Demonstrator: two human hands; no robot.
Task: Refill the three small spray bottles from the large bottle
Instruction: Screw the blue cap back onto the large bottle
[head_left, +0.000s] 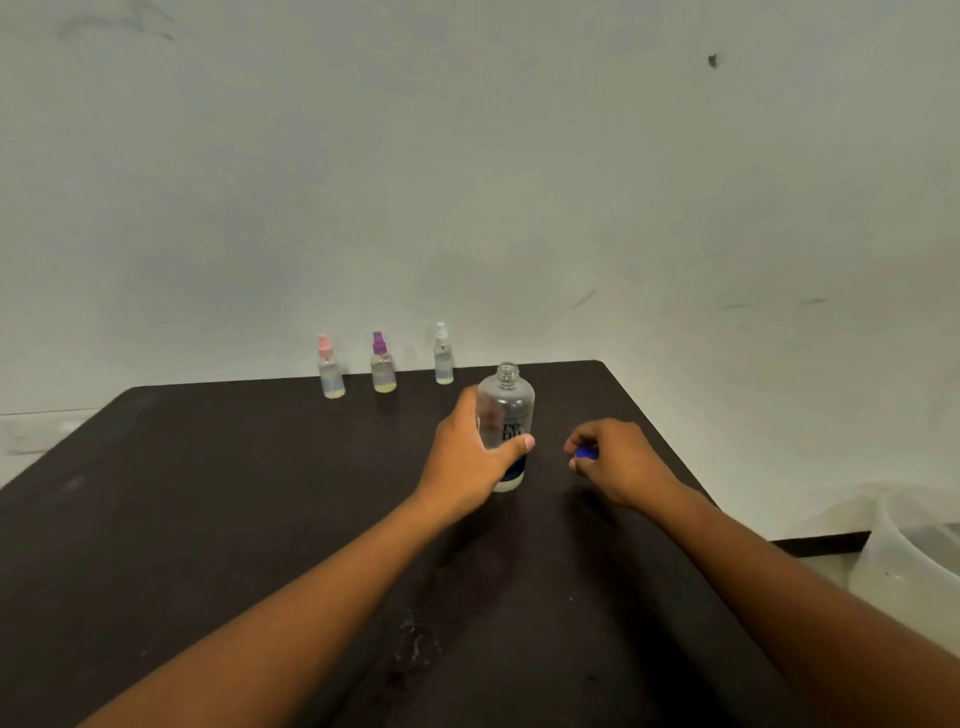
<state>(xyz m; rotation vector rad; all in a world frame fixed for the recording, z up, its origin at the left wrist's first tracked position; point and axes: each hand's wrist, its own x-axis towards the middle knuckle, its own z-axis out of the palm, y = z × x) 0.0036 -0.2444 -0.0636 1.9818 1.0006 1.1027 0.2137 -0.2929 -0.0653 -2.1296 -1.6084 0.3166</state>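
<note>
Large clear bottle (505, 415), centre of frame, is showing dark label print reading "re" over "nu"; the thumb is covering the rest. Three small spray bottles are showing no legible text.

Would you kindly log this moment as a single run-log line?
left hand grips large bottle, upright, uncapped | right hand holds blue cap | three spray bottles capped, at table's far edge | pouring not begun
</note>
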